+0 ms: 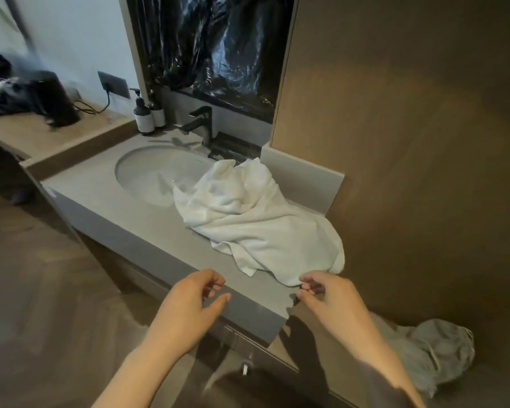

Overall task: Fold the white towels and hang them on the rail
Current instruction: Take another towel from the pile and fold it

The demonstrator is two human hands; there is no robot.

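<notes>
A crumpled white towel (pixel 256 219) lies on the grey vanity counter (pixel 147 222), spilling from the sink's right rim toward the counter's near right corner. My left hand (pixel 189 307) hovers over the counter's front edge with loosely curled fingers, holding nothing. My right hand (pixel 324 295) hangs just before the towel's nearest hem, fingers loosely curled and a little apart from the cloth. A second pale towel (pixel 433 348) lies bunched on the floor by the wall at lower right. No rail can be made out.
An oval sink (pixel 153 175) and dark faucet (pixel 202 125) sit in the counter. Two pump bottles (pixel 147 116) stand at the back left. A brown wall panel (pixel 409 142) closes off the right side. Wooden floor lies to the left, with a desk holding dark items (pixel 42 98).
</notes>
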